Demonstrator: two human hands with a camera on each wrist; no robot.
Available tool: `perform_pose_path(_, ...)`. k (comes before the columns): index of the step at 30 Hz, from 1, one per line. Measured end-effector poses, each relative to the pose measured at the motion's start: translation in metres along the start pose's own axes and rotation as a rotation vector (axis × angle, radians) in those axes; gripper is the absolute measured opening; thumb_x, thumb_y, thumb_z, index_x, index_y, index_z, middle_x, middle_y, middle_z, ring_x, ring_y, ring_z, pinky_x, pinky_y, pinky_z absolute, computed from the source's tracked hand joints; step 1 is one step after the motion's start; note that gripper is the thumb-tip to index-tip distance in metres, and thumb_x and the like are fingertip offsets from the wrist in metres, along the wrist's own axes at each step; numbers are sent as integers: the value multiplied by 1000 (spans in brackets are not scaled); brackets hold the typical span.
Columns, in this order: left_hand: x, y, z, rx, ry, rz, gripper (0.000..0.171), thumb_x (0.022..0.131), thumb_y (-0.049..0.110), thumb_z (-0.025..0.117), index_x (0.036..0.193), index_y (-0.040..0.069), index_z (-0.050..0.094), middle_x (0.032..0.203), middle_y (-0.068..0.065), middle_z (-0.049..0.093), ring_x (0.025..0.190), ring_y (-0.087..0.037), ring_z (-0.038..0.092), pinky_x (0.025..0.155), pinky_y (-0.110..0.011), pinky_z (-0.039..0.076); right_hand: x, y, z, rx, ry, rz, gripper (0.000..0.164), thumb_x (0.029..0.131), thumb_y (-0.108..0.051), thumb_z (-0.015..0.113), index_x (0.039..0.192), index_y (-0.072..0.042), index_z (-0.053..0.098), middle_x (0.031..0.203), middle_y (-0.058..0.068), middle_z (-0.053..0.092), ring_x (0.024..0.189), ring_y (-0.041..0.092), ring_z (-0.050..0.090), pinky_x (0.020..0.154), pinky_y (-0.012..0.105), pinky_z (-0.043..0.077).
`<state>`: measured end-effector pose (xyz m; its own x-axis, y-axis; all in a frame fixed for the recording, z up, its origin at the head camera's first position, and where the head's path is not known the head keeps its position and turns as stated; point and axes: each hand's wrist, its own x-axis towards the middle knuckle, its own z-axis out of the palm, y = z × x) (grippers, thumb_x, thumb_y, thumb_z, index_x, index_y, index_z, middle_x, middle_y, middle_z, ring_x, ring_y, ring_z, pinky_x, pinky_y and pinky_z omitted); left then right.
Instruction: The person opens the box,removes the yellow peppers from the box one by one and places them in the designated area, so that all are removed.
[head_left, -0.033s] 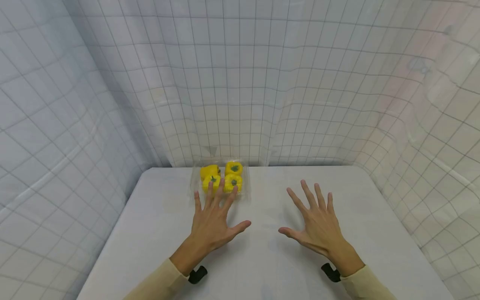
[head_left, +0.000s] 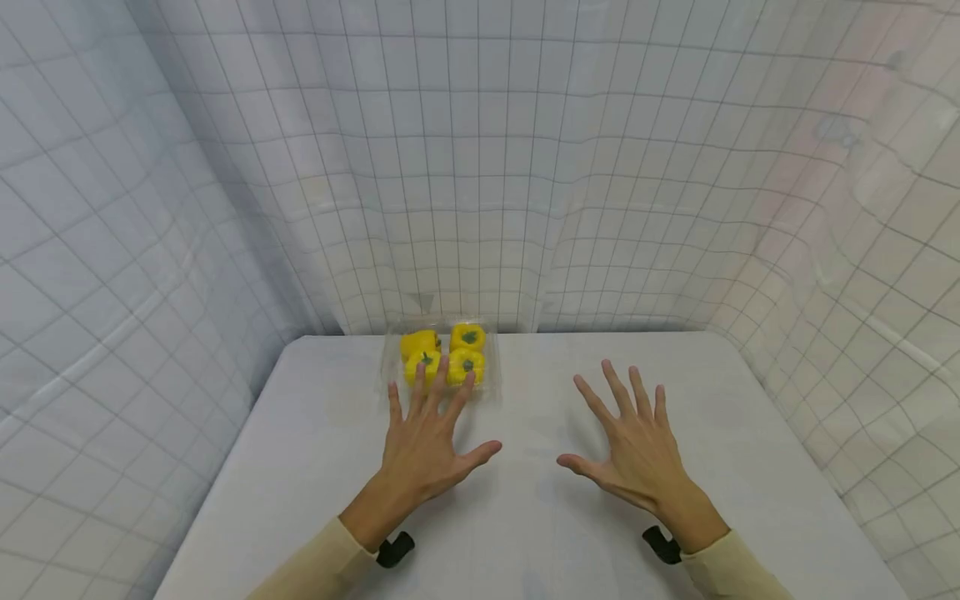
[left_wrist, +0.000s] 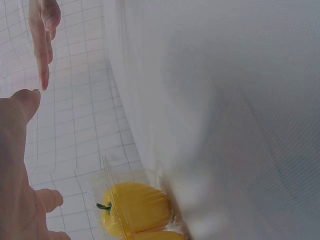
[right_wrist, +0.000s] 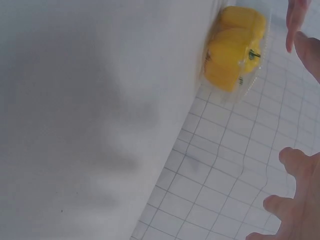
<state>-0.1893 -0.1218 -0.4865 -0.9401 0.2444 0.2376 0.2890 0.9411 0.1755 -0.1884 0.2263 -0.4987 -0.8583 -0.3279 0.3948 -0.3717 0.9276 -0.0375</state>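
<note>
My left hand (head_left: 422,454) is held over the white table with its fingers spread and straight. Its fingertips overlap the near side of a clear plastic container (head_left: 390,371) in the head view. Several yellow bell peppers (head_left: 467,337) with green stems sit inside that container, and the fingers partly hide the front ones. To the right, my right hand (head_left: 641,458) hovers with spread fingers, palm down, holding nothing. From the left wrist, a bell pepper (left_wrist: 140,207) shows through the clear plastic past the fingers. The right wrist view has the bell peppers (right_wrist: 232,55) at its top.
The white table (head_left: 540,517) reaches back to a hanging white sheet (head_left: 480,167) with a dark grid pattern. More of this sheet hangs along the left and right sides. A small black strap mount (head_left: 396,550) sits under the left wrist, another mount (head_left: 662,546) under the right.
</note>
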Motion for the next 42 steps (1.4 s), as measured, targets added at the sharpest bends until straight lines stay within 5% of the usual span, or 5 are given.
perform_pose_path(20, 1, -9, 1, 8, 63, -2, 108, 99, 91, 63, 187, 37, 30, 199, -9, 11, 182, -53, 16, 138, -89, 11, 14, -11, 3, 108, 72, -27, 107, 92, -74, 84, 182, -33, 43, 190, 17, 38, 171, 61, 39, 130, 89, 35)
perform_pose_path(30, 5, -26, -1, -42, 32, -99, 103, 102, 84, 64, 186, 34, 31, 198, -14, 13, 182, -53, 15, 139, -89, 10, 37, -27, 15, 162, -4, -45, 99, 99, -69, 80, 183, -31, 42, 188, 16, 42, 170, 57, 44, 133, 84, 37)
perform_pose_path(42, 10, -70, 1, -74, -23, -256, 104, 107, 79, 62, 188, 24, 26, 197, -22, 6, 180, -59, 15, 139, -88, 10, 80, -62, 29, 206, -62, -126, 94, 105, -69, 73, 183, -29, 40, 187, 19, 43, 169, 57, 45, 135, 80, 38)
